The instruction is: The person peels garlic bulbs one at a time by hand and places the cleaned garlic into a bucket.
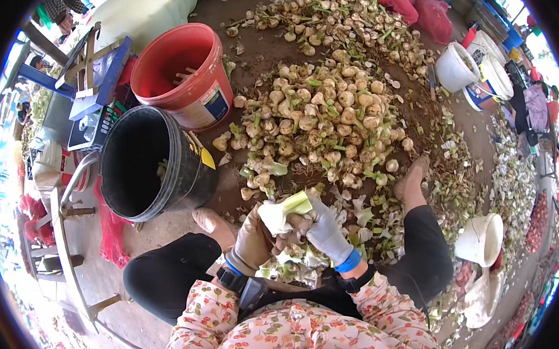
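Observation:
My left hand (251,240), in a brown-stained glove, is closed round a pale bulb (276,217) with a cut green stem pointing up to the right. My right hand (328,233), in a light grey glove, has its fingers bent against the right side of the same bulb, under the stem. Both hands are close together in front of my body, above a litter of peeled skins (294,264). Just beyond them lies a large heap of bulbs (320,113) with short stems. Whether my right hand also holds a tool is hidden.
To the left stand a black bucket (188,176) and a red bucket (198,101) with some pieces inside. A metal frame (67,252) is at the far left. White buckets (457,69) are at the upper right, and a white pail (479,240) lies to the right. My bare feet flank the heap.

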Tool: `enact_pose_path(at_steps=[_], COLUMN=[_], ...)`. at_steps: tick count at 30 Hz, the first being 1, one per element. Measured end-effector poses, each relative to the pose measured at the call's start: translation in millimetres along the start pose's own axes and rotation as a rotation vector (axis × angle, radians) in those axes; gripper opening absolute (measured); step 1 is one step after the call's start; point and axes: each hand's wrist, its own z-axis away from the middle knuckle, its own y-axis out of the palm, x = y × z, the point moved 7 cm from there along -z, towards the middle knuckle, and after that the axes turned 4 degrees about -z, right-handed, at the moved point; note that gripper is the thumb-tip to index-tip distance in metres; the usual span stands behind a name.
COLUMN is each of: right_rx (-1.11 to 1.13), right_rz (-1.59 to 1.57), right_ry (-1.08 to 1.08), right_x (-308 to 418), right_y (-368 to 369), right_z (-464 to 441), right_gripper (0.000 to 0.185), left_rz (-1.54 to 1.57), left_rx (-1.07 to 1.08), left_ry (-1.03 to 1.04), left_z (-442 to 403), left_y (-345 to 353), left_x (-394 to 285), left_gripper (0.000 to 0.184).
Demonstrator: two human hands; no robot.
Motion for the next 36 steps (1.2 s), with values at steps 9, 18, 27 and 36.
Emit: enact_pose_path(at_steps=[9, 18, 27, 36], right_rx=[-0.009, 0.015, 0.378, 0.824], right_rz=[0.141, 0.051, 0.021, 1.087], right_ry=[-0.014, 0.225, 0.253, 0.363], right_x=[16, 10, -15, -93], right_y=[-1, -7, 29, 13], right_z=[0, 8, 22, 2], right_gripper=[0.018, 0.017, 0.028, 0.028], left_rz=[-0.557, -1.059, 0.269, 0.251], left_rx=[-0.343, -0.214, -0.188, -0.256], left_ry=[0.164, 0.39, 0.303, 0.829], left_z=[3, 9, 26, 77], left_y=[-21, -14, -41, -88], left_x=[-26, -57, -49, -181], left_gripper=[0.047, 0.038, 0.038, 0.035])
